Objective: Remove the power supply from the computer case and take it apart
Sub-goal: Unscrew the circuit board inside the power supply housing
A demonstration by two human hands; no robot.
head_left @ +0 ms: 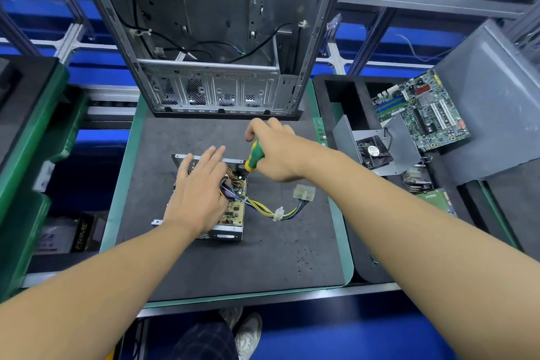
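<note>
Left hand (198,193) lies flat, fingers straight, on the opened power supply (230,213); right hand (277,152) grips the screwdriver (253,158); likely rigid, sharp-edged; steady its frame, spare the fragile board

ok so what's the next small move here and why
Probably turn the screwdriver to back out a board screw. The right hand grips it tip-down at the far corner of the opened power supply, whose circuit board sits in its shell, while the left hand lies flat on it.
</note>
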